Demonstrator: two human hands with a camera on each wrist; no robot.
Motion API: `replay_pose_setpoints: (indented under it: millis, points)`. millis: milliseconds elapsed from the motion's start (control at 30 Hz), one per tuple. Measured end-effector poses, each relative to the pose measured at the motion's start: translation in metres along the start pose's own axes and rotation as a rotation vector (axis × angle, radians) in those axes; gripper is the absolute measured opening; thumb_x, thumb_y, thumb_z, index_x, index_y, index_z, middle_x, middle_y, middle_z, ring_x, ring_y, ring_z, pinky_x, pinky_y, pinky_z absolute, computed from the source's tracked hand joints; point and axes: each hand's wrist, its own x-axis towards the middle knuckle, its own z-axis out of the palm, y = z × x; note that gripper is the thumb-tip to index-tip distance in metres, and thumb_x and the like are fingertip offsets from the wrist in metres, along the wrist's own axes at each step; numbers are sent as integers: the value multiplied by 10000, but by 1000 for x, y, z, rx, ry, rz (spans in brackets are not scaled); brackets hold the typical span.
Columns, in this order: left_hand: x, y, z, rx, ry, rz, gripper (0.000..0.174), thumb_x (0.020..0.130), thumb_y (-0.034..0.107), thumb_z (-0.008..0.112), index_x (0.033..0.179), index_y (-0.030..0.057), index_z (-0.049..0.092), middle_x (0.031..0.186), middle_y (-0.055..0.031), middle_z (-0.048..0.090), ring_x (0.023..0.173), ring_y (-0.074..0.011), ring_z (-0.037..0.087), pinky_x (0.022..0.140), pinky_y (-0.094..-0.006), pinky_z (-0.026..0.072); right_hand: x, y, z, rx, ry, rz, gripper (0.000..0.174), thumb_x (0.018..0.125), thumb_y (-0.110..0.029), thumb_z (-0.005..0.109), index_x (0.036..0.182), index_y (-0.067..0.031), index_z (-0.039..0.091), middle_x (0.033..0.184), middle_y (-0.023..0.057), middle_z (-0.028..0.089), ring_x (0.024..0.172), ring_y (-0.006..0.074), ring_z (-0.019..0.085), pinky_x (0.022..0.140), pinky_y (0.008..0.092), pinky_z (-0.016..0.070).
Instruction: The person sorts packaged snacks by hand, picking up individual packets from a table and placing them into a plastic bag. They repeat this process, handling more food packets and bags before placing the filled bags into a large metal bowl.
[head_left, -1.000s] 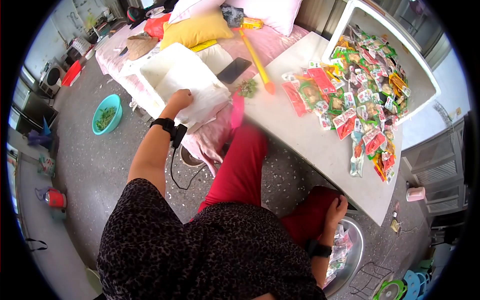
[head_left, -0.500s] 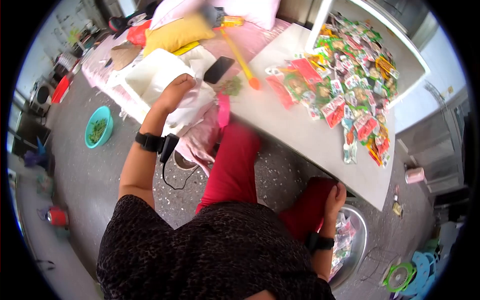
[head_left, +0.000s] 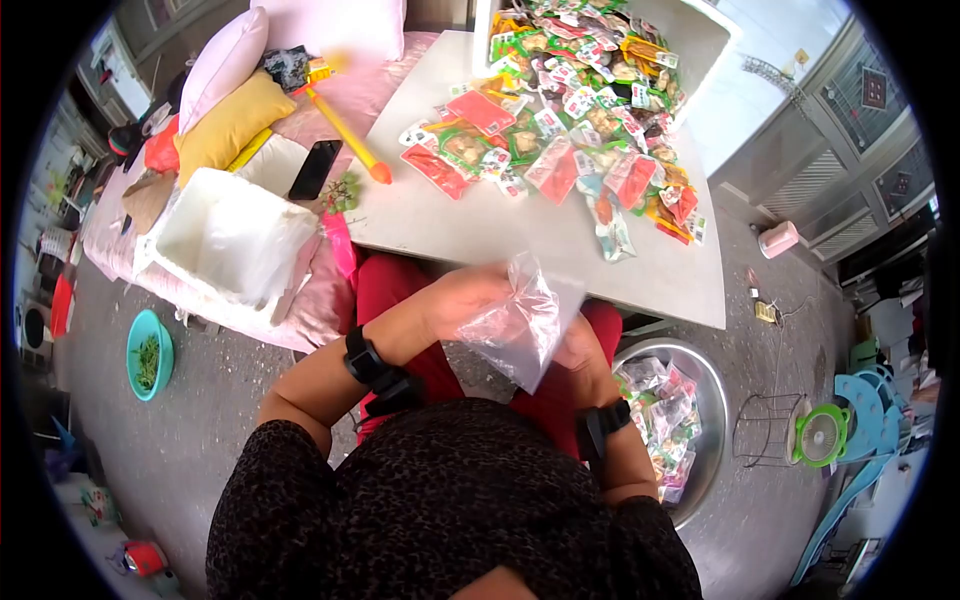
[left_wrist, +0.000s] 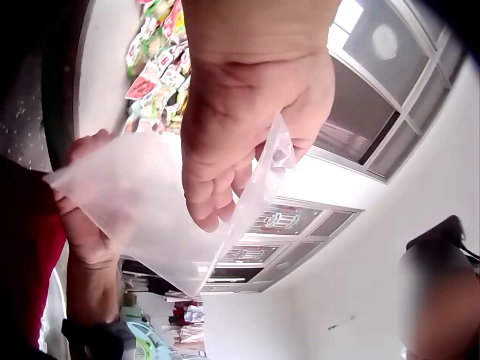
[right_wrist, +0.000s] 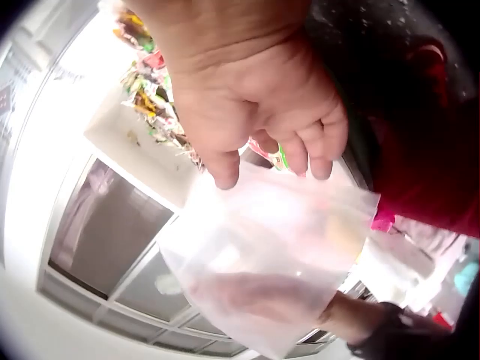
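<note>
A clear plastic bag (head_left: 525,330) is held up between both hands above the lap. My left hand (head_left: 468,303) pinches one side of it; in the left wrist view, the bag's edge (left_wrist: 264,169) runs up between thumb and fingers. On the other side, my right hand (head_left: 577,347) holds the bag, partly hidden behind it in the head view. From the right wrist, the thumb and fingertips of that hand (right_wrist: 262,105) meet the bag's upper edge (right_wrist: 277,187). The film looks flat and see-through, with nothing visible inside.
Many small food packets (head_left: 600,120) spill from a tipped white foam box (head_left: 715,40) onto the table (head_left: 420,220). A metal basin (head_left: 712,450) with more packets stands at right. Left on the bed are a white foam box (head_left: 175,255) and phone (head_left: 315,168).
My left hand has left the white foam box and come right, over the lap, with the plastic bag. My right hand has risen from the knee to the bag. The head view has turned right.
</note>
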Motion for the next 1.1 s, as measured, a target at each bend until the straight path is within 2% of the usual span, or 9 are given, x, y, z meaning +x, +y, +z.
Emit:
replay_pose_setpoints:
  millis: [233, 267, 400, 467, 600, 767, 833, 933, 1100]
  points:
    - [-19, 37, -19, 137, 204, 21, 462, 751, 165, 510, 1156, 10, 349, 1059, -162, 479, 937, -284, 510, 796, -463, 413, -8, -19, -27, 12, 113, -161, 173, 764, -107, 540, 928, -56, 521, 908, 63, 564, 804, 166, 553, 703, 324, 459]
    - [-21, 43, -18, 239, 290, 47, 323, 770, 160, 498, 1043, -1, 437, 986, -140, 519, 889, -242, 533, 733, -383, 455, -7, -23, -20, -14, 249, -161, 60, 767, -79, 526, 827, -69, 524, 769, 31, 563, 657, 128, 541, 596, 278, 460]
    - [-36, 58, -82, 399, 617, 62, 194, 749, 105, 496, 920, 17, 474, 874, -101, 545, 761, -200, 541, 641, -337, 459, 14, -30, -21, -339, 487, -175, 19, 763, -75, 511, 754, -74, 494, 612, -14, 479, 500, 68, 432, 433, 195, 365]
    - [-32, 63, -112, 467, 721, 106, 133, 740, 78, 489, 859, 19, 477, 808, -83, 548, 687, -179, 530, 604, -302, 446, 32, -27, -23, -427, 532, -172, 20, 757, -83, 513, 757, -72, 495, 614, -10, 484, 508, 71, 445, 426, 195, 365]
    - [-13, 67, -126, 1618, 1184, 779, 123, 737, 82, 484, 826, -2, 490, 769, -114, 516, 686, -206, 500, 613, -287, 414, 70, -17, -18, -512, 612, -201, 25, 736, -81, 469, 732, -68, 490, 612, 13, 476, 494, 90, 438, 408, 199, 349]
    - [27, 17, -100, 1813, 652, 504, 208, 701, 181, 508, 825, 15, 520, 791, -156, 518, 757, -307, 496, 649, -379, 404, 96, -5, -14, -562, 562, -151, 74, 729, -80, 454, 664, -65, 488, 573, 10, 459, 482, 84, 425, 406, 188, 340]
    - [40, 3, -91, 1765, 685, 356, 219, 690, 202, 552, 786, 10, 509, 736, -128, 503, 700, -257, 487, 617, -337, 394, 100, 0, -8, -540, 602, -166, 88, 732, -82, 455, 653, -63, 488, 569, 8, 455, 478, 82, 421, 405, 189, 337]
    - [45, 1, -84, 1695, 683, 225, 251, 683, 242, 579, 736, 6, 513, 682, -121, 508, 654, -229, 494, 591, -319, 392, 103, 2, -21, -525, 365, -152, 65, 742, -112, 491, 755, -49, 501, 624, 16, 481, 539, 76, 459, 437, 191, 364]
    - [46, 3, -92, 1640, 683, 179, 253, 709, 255, 558, 711, 3, 536, 644, -133, 536, 597, -215, 519, 551, -315, 399, 103, 1, -10, -520, 485, -135, 121, 741, -85, 456, 628, -56, 489, 551, 3, 434, 454, 77, 398, 383, 202, 302]
